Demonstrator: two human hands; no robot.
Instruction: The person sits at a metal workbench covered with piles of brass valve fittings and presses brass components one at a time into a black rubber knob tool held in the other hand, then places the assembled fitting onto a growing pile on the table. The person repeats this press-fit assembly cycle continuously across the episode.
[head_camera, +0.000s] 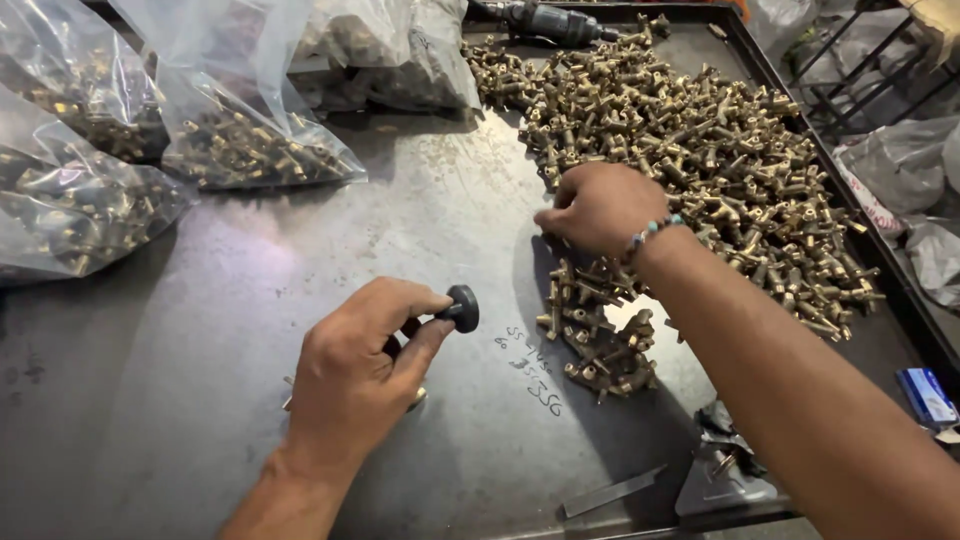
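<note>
left hand (355, 375) pinches a black round knob (462, 308); right hand (600, 208), grip curled shut, paws the brass fittings pile (720, 160), right of the knob

A dark scuffed metal worktable (200, 400) carries a heap of small brass fittings (700, 170) and clear plastic bags of fittings (240, 130).

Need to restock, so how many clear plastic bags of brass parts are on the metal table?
4, maybe more hidden: far-left bag, left-edge bag, middle bag, top-centre bag beside the loose pile.
</note>
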